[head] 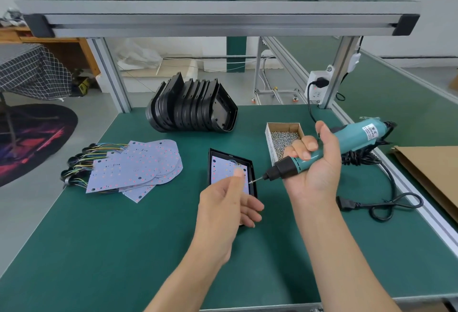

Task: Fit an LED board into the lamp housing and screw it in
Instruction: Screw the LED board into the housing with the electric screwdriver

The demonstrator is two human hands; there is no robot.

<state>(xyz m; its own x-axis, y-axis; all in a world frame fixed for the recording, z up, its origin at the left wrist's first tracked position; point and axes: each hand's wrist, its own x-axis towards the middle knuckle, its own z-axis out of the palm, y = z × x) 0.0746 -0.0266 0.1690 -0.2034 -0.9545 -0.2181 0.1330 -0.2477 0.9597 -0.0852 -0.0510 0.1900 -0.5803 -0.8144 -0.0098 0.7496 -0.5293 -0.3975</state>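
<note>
A black lamp housing (252, 170) lies on the green mat with a pale LED board (223, 168) seated inside it. My right hand (314, 163) grips a teal electric screwdriver (347, 138), held above the mat with its bit pointing left over the housing's right edge. A small screw (250, 182) sits at the bit tip. My left hand (230, 202) hovers over the housing's near end, thumb and forefinger raised close together beside the screw; whether they pinch it I cannot tell.
A cardboard box of screws (285, 138) stands right of the housing. Loose LED boards (138, 165) with wires lie at left. A row of black housings (193, 106) stands behind. A power cord (381, 202) and brown cardboard (431, 170) lie at right.
</note>
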